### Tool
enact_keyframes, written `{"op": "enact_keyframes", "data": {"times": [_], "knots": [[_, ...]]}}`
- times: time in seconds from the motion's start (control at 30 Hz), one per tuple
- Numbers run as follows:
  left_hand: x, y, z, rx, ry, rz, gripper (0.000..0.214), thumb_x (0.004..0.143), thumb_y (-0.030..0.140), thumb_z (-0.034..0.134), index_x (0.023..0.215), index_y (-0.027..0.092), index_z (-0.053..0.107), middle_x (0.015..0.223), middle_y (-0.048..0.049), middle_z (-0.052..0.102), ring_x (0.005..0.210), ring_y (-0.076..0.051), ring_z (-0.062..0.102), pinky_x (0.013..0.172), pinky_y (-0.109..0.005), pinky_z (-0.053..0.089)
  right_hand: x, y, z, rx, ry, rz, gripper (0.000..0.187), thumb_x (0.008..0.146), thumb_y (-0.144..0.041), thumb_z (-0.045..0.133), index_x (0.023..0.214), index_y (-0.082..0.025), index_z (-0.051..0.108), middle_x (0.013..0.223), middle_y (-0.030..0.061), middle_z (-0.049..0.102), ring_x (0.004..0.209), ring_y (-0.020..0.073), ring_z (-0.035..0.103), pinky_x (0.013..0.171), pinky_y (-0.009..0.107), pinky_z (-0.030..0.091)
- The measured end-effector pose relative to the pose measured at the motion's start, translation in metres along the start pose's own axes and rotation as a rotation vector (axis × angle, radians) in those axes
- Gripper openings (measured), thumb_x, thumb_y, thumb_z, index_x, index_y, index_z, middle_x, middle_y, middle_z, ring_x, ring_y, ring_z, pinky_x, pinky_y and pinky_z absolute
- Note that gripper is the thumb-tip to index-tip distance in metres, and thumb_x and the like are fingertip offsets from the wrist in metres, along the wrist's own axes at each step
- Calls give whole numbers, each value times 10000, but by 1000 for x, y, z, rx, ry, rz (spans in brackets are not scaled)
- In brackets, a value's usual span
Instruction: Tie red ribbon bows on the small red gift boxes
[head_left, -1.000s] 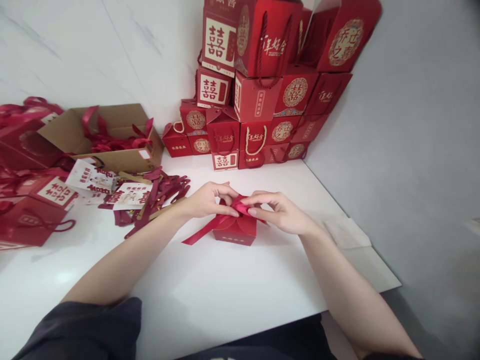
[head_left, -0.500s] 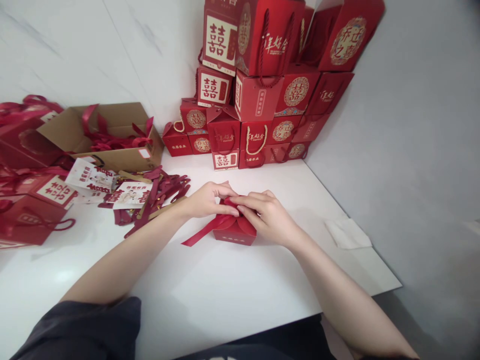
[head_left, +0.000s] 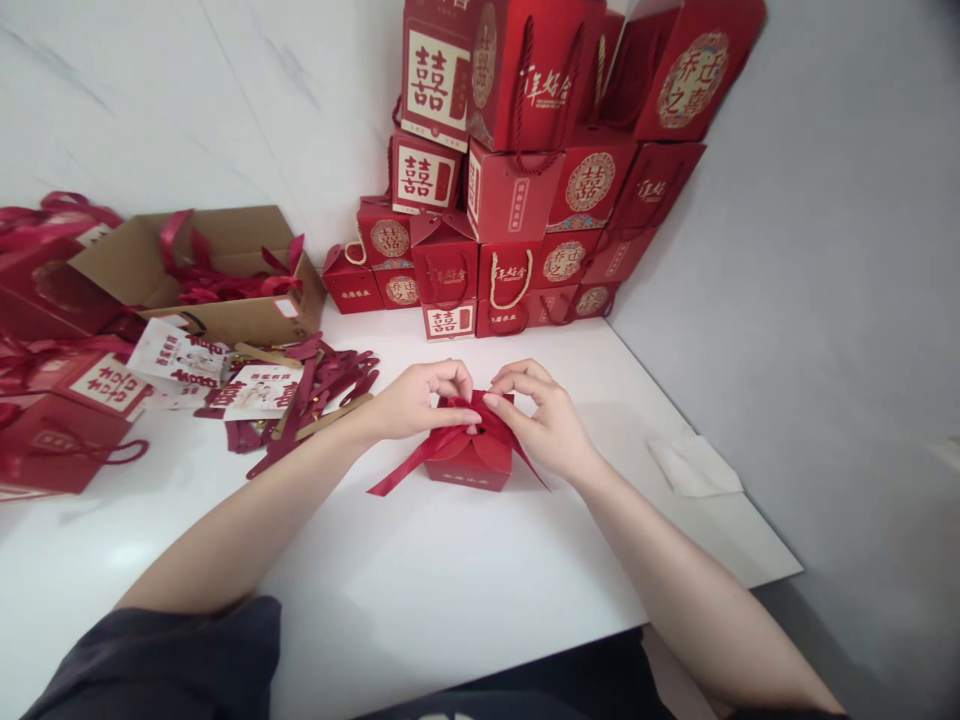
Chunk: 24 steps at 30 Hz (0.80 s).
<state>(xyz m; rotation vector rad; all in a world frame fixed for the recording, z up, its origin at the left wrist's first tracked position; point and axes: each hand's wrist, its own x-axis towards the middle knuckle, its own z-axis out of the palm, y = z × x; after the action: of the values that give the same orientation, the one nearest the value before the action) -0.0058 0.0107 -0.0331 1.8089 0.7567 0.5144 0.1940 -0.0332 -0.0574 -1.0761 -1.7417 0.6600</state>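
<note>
White tabletop (head_left: 352, 590) is occupied near its middle by a small red gift box (head_left: 471, 468), stood upright, squat, with no marked long axis. Red satin ribbon (head_left: 420, 472) is gathered over its closed top, tails trailing either side; no finished bow is shown. Ribbon is pinched by the fingers of the left hand (head_left: 424, 400); the right hand's (head_left: 536, 420) are curved apart at it, contact unclear. Stacked red gift boxes (head_left: 510, 240) stand behind.

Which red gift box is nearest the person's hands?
The small red cardboard box under the left hand and right hand, red satin ribbon across its top; the others sit farther away.
</note>
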Motion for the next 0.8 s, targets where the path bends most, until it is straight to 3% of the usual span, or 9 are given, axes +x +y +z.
{"op": "enact_keyframes", "data": {"times": [0.1,0.3,0.47,0.63,0.8], "knots": [[1,0,-1,38,18,-1,292,746,329,726,797,149,501,732,-14,658,721,-154,688,697,-258,496,0,-2,0,79,-7,6,114,884,-291,587,817,-209,630,971,46,589,963,176,580,922,338,424],[2,-2,-6,50,5,1,282,713,318,750,795,137,550,759,-10,638,724,-134,656,683,-248,485,2,3,0,240,-225,34,83,846,-302,637,870,-224,651,1122,51,622,1074,184,590,992,349,412],[1,2,-8,4,-28,-49,270,736,334,732,799,137,558,775,-33,685,752,-153,677,707,-261,499,0,9,7,287,-167,10,45,816,-256,666,848,-226,654,1112,50,658,1057,193,615,988,371,430],[1,0,-10,-140,-111,-52,204,842,326,636,848,139,553,854,-80,725,820,-165,695,763,-277,514,-2,13,11,141,-49,-75,49,836,-191,636,840,-236,652,891,-19,713,853,144,669,1151,461,221],[3,-3,-10,-192,-104,-24,193,888,323,578,857,133,568,856,-64,700,816,-138,664,769,-259,495,0,15,2,44,-114,-273,116,860,-146,575,866,-239,645,869,-21,712,821,131,663,1085,412,347]]}}
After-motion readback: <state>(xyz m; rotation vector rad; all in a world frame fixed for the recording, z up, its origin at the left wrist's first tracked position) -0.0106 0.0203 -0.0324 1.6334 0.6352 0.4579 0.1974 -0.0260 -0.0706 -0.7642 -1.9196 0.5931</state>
